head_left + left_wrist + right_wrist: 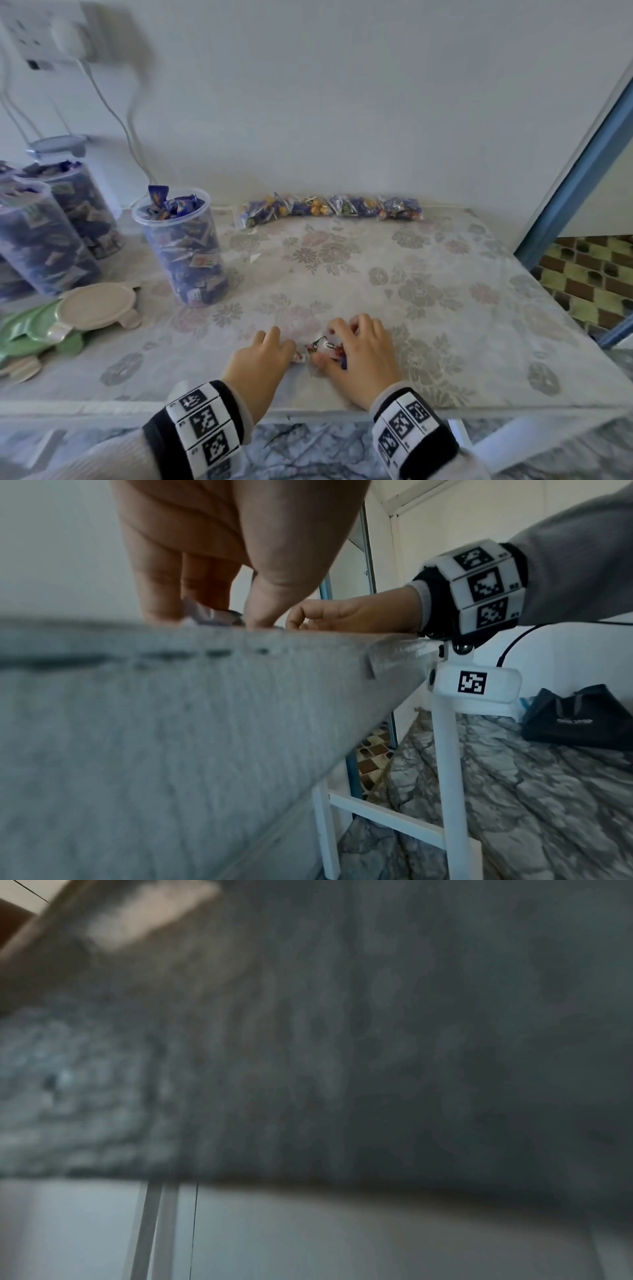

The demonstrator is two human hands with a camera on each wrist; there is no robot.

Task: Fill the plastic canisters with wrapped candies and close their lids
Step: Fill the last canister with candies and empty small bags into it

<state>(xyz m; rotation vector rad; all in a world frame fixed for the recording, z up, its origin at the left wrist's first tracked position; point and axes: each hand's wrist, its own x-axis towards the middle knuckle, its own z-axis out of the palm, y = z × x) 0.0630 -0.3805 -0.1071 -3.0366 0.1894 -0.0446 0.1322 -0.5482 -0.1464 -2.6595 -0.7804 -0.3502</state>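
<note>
1. You've got both hands down on a small cluster of wrapped candies (323,347) at the near edge of the table (445,291); your right hand (359,353) is curled over them with thumb and fingers closed round the wrappers, and your left hand (263,356) is pinching the wrapper end on the other side

2. The nearest open canister (180,246) stands to your left, well apart from the hands, and it looks brimful, with candies poking above the rim and no lid on yet

3. Two more canisters (51,222) at the far left also look packed; whether either has a lid on, I can't tell

4. The lids (96,305) are stacked flat beside them, beige on green, so by my reading the closing is still to do

5. A row of candy bags (329,207) lies against the back wall, so there's stock left

6. Mind that near edge: the candies sit just beside it, and a nudge toward you could tip them off

7. Between your hands and the canister the flowered cloth is open, so you've a free path left; the right wrist view is too dark to add anything
</note>
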